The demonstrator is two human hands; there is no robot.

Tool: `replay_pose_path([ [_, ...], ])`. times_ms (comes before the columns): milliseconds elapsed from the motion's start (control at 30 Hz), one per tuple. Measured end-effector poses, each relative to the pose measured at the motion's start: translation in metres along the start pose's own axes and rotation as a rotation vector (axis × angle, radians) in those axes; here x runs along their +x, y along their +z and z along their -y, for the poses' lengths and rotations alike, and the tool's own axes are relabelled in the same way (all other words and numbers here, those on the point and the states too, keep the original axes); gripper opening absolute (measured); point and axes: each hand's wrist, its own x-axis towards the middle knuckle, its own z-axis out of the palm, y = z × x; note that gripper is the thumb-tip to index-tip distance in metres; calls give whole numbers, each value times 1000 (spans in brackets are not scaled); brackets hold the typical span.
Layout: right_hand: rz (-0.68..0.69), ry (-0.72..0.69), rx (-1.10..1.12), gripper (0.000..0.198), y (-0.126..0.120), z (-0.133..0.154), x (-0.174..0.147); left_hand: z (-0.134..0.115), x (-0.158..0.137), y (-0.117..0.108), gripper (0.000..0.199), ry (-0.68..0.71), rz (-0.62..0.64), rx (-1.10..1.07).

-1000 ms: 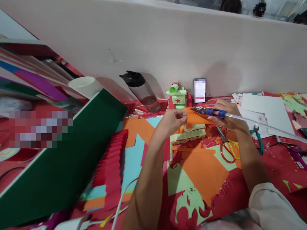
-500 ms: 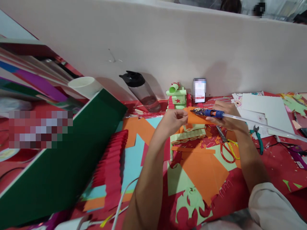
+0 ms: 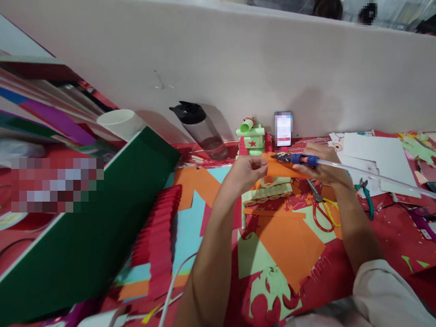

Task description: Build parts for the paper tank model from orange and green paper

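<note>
My left hand (image 3: 250, 172) pinches the left end of a piece of orange paper (image 3: 282, 170). In my right hand (image 3: 325, 163) is a blue glue gun (image 3: 296, 159), with a long clear glue stick (image 3: 371, 173) running out of its back to the right. The gun's dark, glue-crusted nozzle lies close over the orange paper's upper edge; whether it touches cannot be made out. Just below the paper sits a pale green part made of paper rolls (image 3: 267, 194). Behind my left hand stands a green and red paper model (image 3: 252, 138) with a red star.
Scissors (image 3: 322, 209) and green-handled pliers (image 3: 367, 197) lie to the right. A phone (image 3: 284, 129) leans on the white partition, with a tilted bottle (image 3: 200, 129) left of it. A green board (image 3: 91, 227) and pleated red paper (image 3: 160, 231) are at left.
The glue gun and the stick's far end have shifted very slightly. My left hand and the orange paper stay almost where they were.
</note>
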Motion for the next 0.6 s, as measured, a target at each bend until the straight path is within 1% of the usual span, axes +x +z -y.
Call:
replay_pose_path([
  [133, 36, -8, 23, 58, 1, -2, -1, -1, -1, 0, 15, -8, -7, -12],
  [300, 36, -8, 27, 55, 1, -3, -2, 0, 0, -1, 18, 18, -29, -12],
  [600, 24, 56, 81, 52, -7, -7, -4, 3, 1, -6, 19, 15, -47, -64],
])
